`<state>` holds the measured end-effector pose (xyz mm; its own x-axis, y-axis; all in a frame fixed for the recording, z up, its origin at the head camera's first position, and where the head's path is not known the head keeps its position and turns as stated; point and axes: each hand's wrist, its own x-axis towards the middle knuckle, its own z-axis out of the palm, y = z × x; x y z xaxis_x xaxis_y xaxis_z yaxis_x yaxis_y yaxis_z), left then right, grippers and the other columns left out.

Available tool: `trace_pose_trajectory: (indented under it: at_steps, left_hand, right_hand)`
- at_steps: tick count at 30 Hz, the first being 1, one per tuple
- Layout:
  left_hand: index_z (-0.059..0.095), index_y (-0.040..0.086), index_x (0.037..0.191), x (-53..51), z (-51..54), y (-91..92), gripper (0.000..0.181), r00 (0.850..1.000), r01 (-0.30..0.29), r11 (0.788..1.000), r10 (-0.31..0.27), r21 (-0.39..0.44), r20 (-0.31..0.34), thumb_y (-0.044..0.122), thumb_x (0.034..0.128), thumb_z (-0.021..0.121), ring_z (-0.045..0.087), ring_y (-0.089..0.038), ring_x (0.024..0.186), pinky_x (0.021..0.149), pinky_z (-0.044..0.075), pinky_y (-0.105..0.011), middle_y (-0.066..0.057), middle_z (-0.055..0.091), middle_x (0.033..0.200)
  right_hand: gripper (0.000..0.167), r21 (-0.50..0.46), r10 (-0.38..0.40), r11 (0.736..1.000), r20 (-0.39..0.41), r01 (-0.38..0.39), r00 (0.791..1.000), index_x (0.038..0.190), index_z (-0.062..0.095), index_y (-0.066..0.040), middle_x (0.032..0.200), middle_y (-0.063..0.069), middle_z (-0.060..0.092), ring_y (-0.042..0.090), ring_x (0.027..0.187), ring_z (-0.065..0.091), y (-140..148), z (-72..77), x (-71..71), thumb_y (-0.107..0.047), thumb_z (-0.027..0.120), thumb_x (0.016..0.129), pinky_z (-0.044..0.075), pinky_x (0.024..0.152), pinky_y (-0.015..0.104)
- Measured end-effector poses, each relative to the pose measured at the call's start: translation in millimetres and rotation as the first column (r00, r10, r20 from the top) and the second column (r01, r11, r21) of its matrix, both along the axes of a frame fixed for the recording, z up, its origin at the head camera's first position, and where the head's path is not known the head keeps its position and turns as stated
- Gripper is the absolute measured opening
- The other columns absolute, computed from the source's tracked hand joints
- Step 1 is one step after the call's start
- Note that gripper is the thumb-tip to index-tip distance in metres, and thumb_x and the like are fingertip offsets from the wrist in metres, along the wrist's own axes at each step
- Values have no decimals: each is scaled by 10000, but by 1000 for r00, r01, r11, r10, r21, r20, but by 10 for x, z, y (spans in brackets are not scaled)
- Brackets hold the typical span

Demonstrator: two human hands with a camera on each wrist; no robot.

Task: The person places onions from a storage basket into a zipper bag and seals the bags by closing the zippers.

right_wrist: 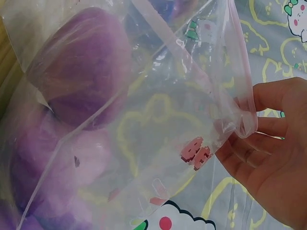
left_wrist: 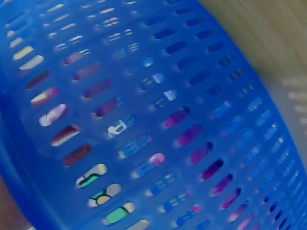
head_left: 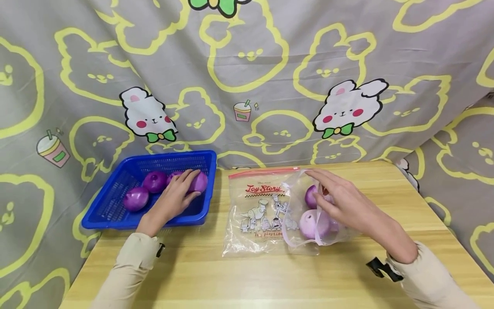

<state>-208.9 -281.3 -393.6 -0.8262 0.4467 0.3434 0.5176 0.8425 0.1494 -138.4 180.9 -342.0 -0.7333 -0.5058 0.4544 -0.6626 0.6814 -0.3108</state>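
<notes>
Inside the blue basket (head_left: 94, 224), my left hand (head_left: 175, 193) grips the rightmost purple onion (head_left: 200, 182), thumb on its near side and fingers over the top. To its left lie other purple onions (head_left: 136, 198), one of them partly hidden by the hand. On the right, my right hand (head_left: 347, 201) pinches the rim of a clear plastic bag (right_wrist: 192, 96) and holds its mouth open toward the left. Several purple onions (right_wrist: 86, 67) sit in this bag, seen through the film. The left wrist view shows mainly the basket's slotted wall (left_wrist: 144, 120).
A flat clear zip bag (head_left: 251, 240) with a red strip and cartoon print lies between basket and open bag, partly under the latter. All stand on a wooden table (head_left: 247, 283). A patterned grey curtain (head_left: 266, 141) hangs right behind.
</notes>
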Motion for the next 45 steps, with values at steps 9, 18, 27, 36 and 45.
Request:
trace_pose_trajectory:
  at_steps: [9, 18, 27, 36, 45]
  left_hand:
    - [469, 35, 1428, 48, 36, 54, 634, 994, 15, 999, -9, 50, -106, 104, 871, 764, 459, -535, 1199, 1022, 361, -647, -312, 450, 1433]
    - [457, 63, 1453, 77, 30, 36, 661, 991, 18, 996, -6, 90, -135, 118, 871, 767, 441, -523, 1229, 1022, 354, -655, -288, 426, 1467]
    - [450, 72, 1468, 145, 100, 70, 680, 989, 27, 993, -10, 114, -145, 115, 870, 770, 436, -505, 1235, 1026, 350, -635, -258, 396, 1507]
    - [448, 71, 1472, 213, 133, 168, 683, 986, 48, 989, -25, 137, -166, 139, 874, 771, 447, -499, 1228, 1022, 352, -649, -261, 406, 1499]
    - [440, 127, 1491, 333, 196, 282, 692, 991, 44, 988, -23, 151, -135, 178, 883, 767, 434, -464, 1271, 1042, 343, -652, -203, 390, 1534]
  right_hand:
    - [575, -8, 4, 1000, -12, -4, 1000, 1432, 484, 6, 1453, 198, 499, 325, 1222, 570, 1, -15, 2, -59, 673, 893, 557, 869, 419]
    - [575, -10, 10, 1000, -26, -11, 1000, 1433, 490, -6, 1456, 187, 498, 244, 1107, 611, -8, -25, 0, -50, 671, 889, 577, 767, 356]
    - [590, 0, 7, 1000, -3, -7, 1000, 1445, 476, -10, 1457, 198, 490, 327, 1181, 586, -24, -20, -9, -58, 674, 891, 570, 832, 414]
    - [589, -7, 2, 1000, -8, -2, 1000, 1442, 479, -13, 1460, 184, 492, 181, 958, 600, -22, -30, 8, -37, 665, 884, 551, 710, 318]
    - [581, 3, 0, 1000, -3, 0, 1000, 1439, 480, -9, 1459, 190, 490, 162, 941, 586, -34, -25, 4, -33, 649, 884, 543, 707, 308]
